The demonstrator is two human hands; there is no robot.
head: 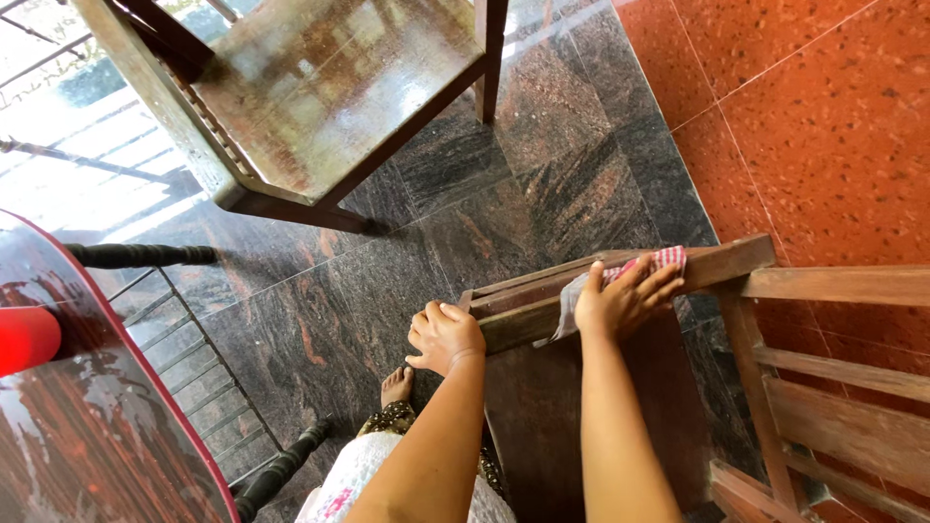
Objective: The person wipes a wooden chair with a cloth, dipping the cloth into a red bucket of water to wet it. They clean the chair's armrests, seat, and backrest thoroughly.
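My right hand (623,295) presses a red-and-white checked cloth (647,261) flat against the top rail of a dark wooden chair (736,260) in front of me. Part of the cloth hangs grey over the rail's near side. My left hand (445,336) curls around the left corner of the same chair's seat edge, fingers bent over the wood. The chair's seat (542,426) lies below both forearms, and its slatted side (843,387) runs off to the right.
A second wooden chair (320,87) stands on the dark polished stone floor (542,184) ahead. Orange speckled tiles (823,107) lie to the right. A glossy dark red table edge (87,426) with turned black legs is at left. My bare foot (395,385) shows below.
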